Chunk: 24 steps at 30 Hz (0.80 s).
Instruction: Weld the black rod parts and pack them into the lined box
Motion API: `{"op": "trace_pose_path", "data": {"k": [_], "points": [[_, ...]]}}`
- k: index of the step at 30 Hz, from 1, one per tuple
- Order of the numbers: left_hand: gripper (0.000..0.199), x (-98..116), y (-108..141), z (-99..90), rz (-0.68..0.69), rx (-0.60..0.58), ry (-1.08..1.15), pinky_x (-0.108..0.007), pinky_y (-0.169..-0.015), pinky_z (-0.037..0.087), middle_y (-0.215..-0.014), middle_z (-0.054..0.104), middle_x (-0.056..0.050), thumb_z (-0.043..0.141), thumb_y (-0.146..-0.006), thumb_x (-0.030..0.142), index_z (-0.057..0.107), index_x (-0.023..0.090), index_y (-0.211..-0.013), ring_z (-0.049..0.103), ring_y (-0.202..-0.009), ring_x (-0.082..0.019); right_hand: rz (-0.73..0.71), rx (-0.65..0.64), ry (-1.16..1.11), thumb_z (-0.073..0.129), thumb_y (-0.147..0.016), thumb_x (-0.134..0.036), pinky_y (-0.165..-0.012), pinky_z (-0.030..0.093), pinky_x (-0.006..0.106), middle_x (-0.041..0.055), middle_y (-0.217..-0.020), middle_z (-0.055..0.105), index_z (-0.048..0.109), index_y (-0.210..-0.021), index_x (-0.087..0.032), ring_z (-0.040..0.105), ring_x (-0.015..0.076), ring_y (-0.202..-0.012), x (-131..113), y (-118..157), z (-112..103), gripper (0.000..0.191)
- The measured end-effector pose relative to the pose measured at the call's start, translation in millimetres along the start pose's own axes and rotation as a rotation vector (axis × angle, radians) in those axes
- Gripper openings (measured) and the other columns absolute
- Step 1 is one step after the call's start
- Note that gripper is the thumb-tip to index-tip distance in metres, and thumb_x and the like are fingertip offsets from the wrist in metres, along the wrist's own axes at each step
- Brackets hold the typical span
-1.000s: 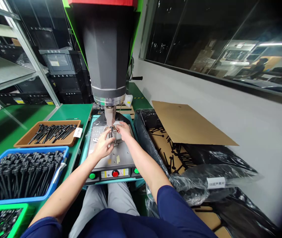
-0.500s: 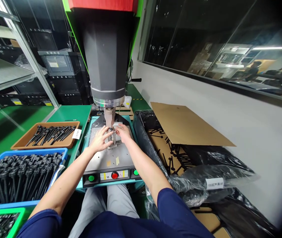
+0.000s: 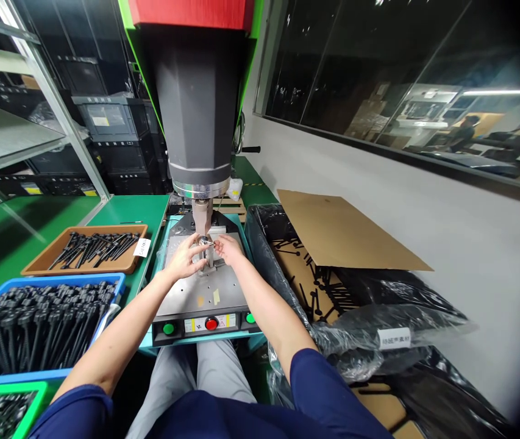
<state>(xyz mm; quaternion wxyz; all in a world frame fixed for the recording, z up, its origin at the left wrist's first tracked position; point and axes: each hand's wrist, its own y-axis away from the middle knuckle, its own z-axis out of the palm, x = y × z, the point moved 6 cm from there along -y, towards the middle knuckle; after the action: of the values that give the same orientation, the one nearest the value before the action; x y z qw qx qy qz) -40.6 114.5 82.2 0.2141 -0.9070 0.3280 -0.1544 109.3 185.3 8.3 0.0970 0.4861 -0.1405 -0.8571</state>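
A small dark, shiny part point(image 3: 203, 241) sits at the top of the metal fixture point(image 3: 208, 263), directly under the press's narrow metal horn point(image 3: 202, 214). My left hand point(image 3: 184, 257) is at the left of the fixture, its fingertips at the dark part and its thumb held lower and apart. From the right, my right hand point(image 3: 229, 249) reaches to the same spot, thumb and fingertips close together beside the part. What lies between those fingertips is too small to make out.
The press base carries green buttons point(image 3: 168, 328) and a red button point(image 3: 211, 324). At left are an orange tray point(image 3: 125, 266) of black rods, a blue bin point(image 3: 120, 286) of black stems and a green bin point(image 3: 40, 399). A plastic-lined box point(image 3: 260, 238) with cardboard point(image 3: 351, 231) stands right.
My right hand's fingers have loosened slightly and drawn a little to the right. My left hand stays almost where it was, and the press has not visibly moved.
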Motion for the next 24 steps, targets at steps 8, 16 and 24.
{"op": "trace_pose_path", "data": {"k": [8,16,24], "points": [[0.042,1.3,1.4,-3.3,0.003,0.018,0.002,-0.052,-0.109,0.039,-0.148,0.041,-0.013,0.057,-0.086,0.044,0.068,0.023,-0.121,0.041,-0.136,-0.033,-0.013,0.048,-0.001,0.064,-0.084,-0.025,-0.043,0.043,0.017,-0.004,-0.06,0.063,0.057,-0.091,-0.02,0.056,0.0083,-0.044,-1.0,3.8,-11.2,0.011],[0.038,17.8,6.1,-28.3,-0.013,0.106,0.055,-0.052,-0.11,0.039,-0.151,0.038,-0.013,0.059,-0.086,0.043,0.069,0.022,-0.116,0.04,-0.137,-0.033,-0.077,0.064,0.0,0.064,-0.082,-0.025,-0.047,0.043,0.018,-0.0035,-0.063,0.064,0.057,-0.098,-0.02,0.056,0.0084,-0.049,-1.4,16.0,-24.6,0.019],[0.028,42.3,141.7,-39.9,-0.51,0.381,0.093,-0.05,-0.108,0.043,-0.135,0.055,-0.01,0.056,-0.09,0.035,0.066,0.022,-0.113,0.052,-0.127,-0.028,-0.694,0.287,0.623,0.055,-0.084,-0.036,-0.096,0.046,0.044,0.0135,-0.109,0.067,0.062,-0.113,-0.017,0.062,0.0249,-0.104,32.0,105.4,-126.4,0.036]]}}
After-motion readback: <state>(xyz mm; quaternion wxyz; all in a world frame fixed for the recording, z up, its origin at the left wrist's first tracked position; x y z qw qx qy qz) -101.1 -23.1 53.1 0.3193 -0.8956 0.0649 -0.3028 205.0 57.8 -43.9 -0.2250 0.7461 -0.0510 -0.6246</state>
